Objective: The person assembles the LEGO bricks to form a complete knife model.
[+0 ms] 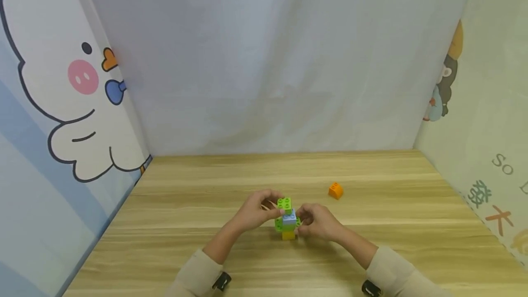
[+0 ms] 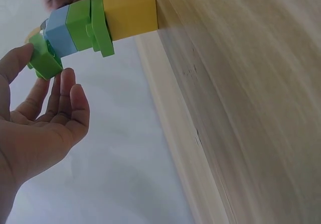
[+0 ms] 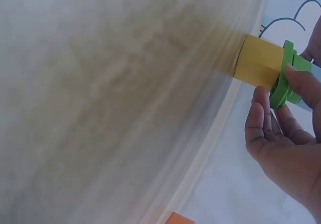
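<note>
Two thumbs at work here: the left hand (image 1: 257, 212) pinches the top green brick (image 1: 284, 205) thumb against fingers, and the right hand (image 1: 321, 223) grips one end of the wide green piece (image 2: 102, 28) lower down. That low hold probably steadies the tower (image 1: 288, 222), which stands upright between the hands on the wooden table (image 1: 198, 182). And what a stack: yellow base (image 1: 288, 235), wide green piece, plain green brick (image 2: 79, 19), pale blue brick (image 1: 289, 218), then that top one sitting askew; whether it's seated, I can't tell. Farther out, beyond the right hand, lies an orange brick (image 1: 336, 191), untouched.
</note>
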Action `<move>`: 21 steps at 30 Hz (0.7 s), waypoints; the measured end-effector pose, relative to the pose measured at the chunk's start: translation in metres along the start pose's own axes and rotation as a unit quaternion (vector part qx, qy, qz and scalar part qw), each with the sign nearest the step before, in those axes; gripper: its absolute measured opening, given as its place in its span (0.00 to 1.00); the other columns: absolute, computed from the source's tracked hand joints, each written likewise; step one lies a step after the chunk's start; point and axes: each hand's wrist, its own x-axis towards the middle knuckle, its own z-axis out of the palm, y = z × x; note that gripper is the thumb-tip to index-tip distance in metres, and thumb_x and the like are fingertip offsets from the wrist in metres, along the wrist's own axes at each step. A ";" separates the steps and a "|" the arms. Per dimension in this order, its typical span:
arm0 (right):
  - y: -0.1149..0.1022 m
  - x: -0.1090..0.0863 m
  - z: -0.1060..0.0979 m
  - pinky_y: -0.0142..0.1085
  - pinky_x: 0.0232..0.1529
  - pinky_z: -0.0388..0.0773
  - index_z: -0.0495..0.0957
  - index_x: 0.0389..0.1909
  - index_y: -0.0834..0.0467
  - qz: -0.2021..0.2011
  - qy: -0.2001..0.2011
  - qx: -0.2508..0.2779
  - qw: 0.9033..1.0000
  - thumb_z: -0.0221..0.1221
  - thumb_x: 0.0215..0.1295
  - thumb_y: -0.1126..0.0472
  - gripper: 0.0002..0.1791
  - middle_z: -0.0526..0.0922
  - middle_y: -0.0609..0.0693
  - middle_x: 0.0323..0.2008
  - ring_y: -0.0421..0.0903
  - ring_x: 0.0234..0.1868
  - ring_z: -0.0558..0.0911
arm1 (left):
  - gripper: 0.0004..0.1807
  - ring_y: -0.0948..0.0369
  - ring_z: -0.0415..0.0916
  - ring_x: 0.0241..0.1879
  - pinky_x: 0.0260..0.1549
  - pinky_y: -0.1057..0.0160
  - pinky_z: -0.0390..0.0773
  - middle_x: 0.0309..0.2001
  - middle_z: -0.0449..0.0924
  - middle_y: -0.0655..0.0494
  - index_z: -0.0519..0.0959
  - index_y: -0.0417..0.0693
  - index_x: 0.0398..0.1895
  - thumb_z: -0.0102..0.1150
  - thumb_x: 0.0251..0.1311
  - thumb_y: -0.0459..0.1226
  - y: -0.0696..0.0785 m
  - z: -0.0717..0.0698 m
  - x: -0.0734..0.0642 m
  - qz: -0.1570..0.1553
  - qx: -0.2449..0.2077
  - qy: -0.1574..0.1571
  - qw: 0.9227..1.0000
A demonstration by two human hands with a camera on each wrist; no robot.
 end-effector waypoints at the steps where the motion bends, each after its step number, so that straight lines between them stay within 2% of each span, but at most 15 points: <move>1: 0.000 0.000 0.000 0.36 0.33 0.78 0.75 0.40 0.67 -0.001 -0.002 0.000 1.000 0.68 0.50 0.66 0.17 0.80 0.52 0.35 0.46 0.33 0.79 | 0.17 0.50 0.74 0.38 0.35 0.62 0.75 0.41 0.77 0.43 0.74 0.30 0.50 0.59 0.58 0.29 0.001 0.000 0.000 0.001 0.000 0.000 1.000; 10: 0.002 0.000 -0.004 0.37 0.36 0.78 0.77 0.42 0.67 -0.008 -0.018 -0.012 1.000 0.65 0.52 0.69 0.15 0.81 0.54 0.38 0.46 0.35 0.79 | 0.17 0.50 0.74 0.38 0.34 0.63 0.75 0.42 0.77 0.43 0.73 0.30 0.50 0.59 0.58 0.29 0.000 0.005 -0.001 -0.004 -0.010 -0.001 1.000; 17: 0.004 -0.001 -0.004 0.38 0.36 0.78 0.78 0.41 0.67 -0.010 -0.013 -0.001 1.000 0.64 0.52 0.70 0.14 0.81 0.54 0.37 0.47 0.35 0.79 | 0.17 0.54 0.74 0.37 0.34 0.63 0.76 0.40 0.78 0.50 0.75 0.36 0.51 0.61 0.58 0.33 -0.034 0.013 0.008 0.003 -0.013 0.003 1.000; 21: 0.004 -0.001 -0.005 0.38 0.37 0.78 0.77 0.41 0.68 -0.013 -0.011 -0.005 1.000 0.64 0.53 0.71 0.13 0.81 0.55 0.37 0.48 0.35 0.80 | 0.17 0.57 0.75 0.36 0.34 0.63 0.76 0.40 0.78 0.53 0.77 0.41 0.51 0.61 0.60 0.37 -0.041 0.015 0.010 0.008 -0.012 0.005 1.000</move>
